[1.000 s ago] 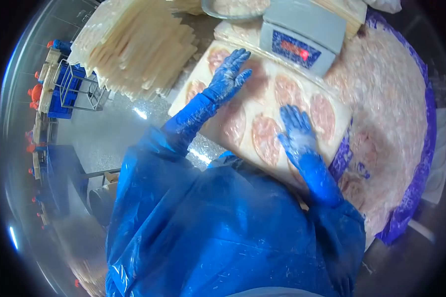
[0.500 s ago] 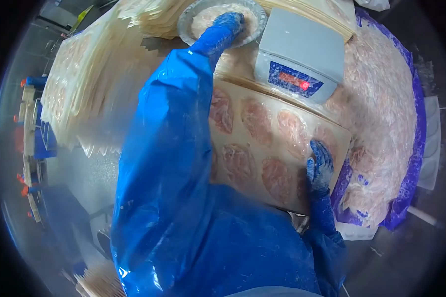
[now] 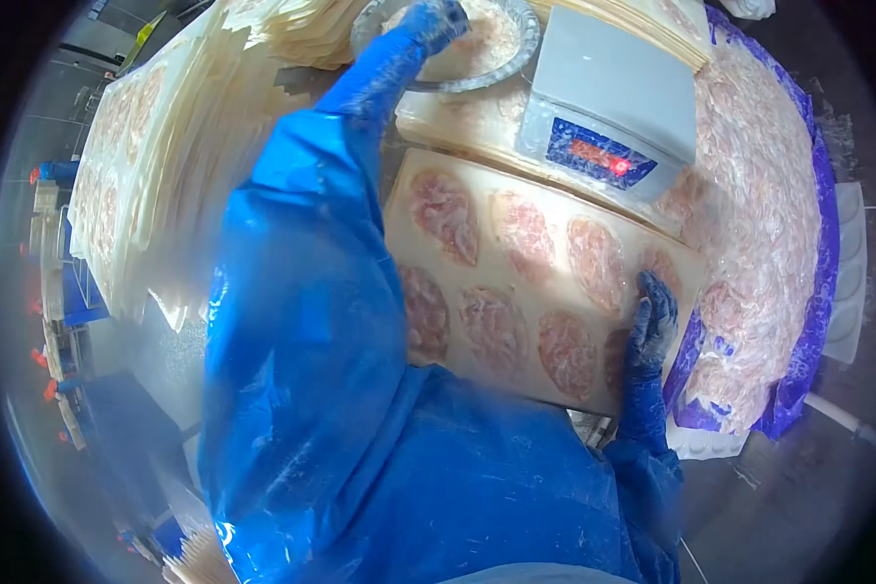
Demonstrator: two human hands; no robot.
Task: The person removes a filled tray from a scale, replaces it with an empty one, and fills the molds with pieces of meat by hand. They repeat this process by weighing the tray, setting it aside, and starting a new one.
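My left hand, in a wet blue glove, is over a round bowl holding a pale, wet mass. Its fingers curl downward, and whatever is in them is hidden. Under my right hand lies the right side of a pale sheet; that gloved hand rests with its fingers stretched out, close to the meat at the upper right corner. Several flat oval pieces of raw pink meat lie in two rows across the sheet. My left sleeve hides part of its left side.
A grey scale with a red lit display stands behind the sheet. At right, a large heap of pale raw meat lies on purple plastic. Tall stacks of meat-covered sheets stand at left, with more sheets behind.
My left hand has drawn left across the bowl, toward its near-left rim. My right hand remains on the sheet. The whole view has shifted slightly, moving the sheet and scale rightward.
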